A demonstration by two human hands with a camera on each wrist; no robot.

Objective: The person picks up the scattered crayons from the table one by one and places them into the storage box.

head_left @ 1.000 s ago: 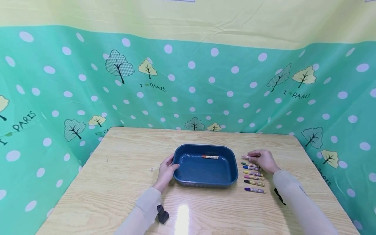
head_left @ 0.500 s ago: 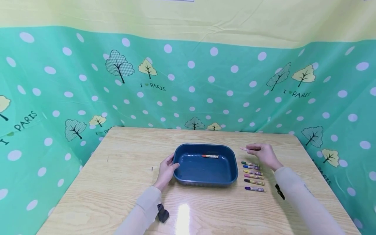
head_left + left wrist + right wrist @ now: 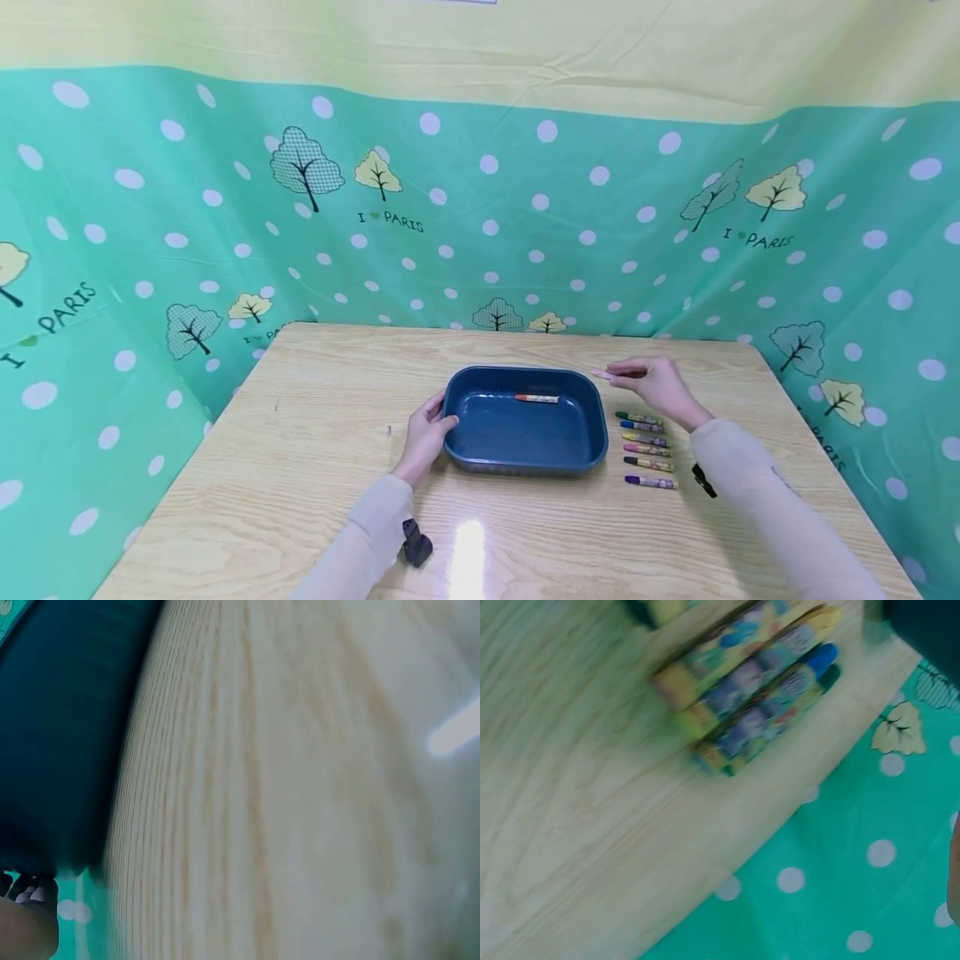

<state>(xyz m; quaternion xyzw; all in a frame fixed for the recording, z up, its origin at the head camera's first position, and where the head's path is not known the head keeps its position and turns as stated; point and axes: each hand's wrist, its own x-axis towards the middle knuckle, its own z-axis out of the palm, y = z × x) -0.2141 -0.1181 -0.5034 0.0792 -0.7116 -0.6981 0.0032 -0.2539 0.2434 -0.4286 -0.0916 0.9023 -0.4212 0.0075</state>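
Note:
My left hand [image 3: 424, 437] grips the left wall of a dark blue rectangular basin [image 3: 525, 464], its thumb over the rim. Inside the basin lies an orange-tipped crayon [image 3: 537, 399]. Between the fingertips of my right hand [image 3: 656, 385] is a pale pink crayon [image 3: 602, 375], held just off the basin's back right corner. Below that hand, a column of several crayons [image 3: 649, 451] lies on the table, with green, blue, yellow, pink, black and purple tips. The right wrist view shows some of these crayons [image 3: 750, 682] up close.
The wooden table [image 3: 315, 500] backs onto a green polka-dot curtain [image 3: 487, 208] printed with trees. A tiny fragment [image 3: 388, 430] lies on the tabletop left of the basin. Light glares off the table near the front.
My right hand has lifted the pale pink crayon from the top of the column and carried it left toward the basin. The left hand and the basin have stayed in place.

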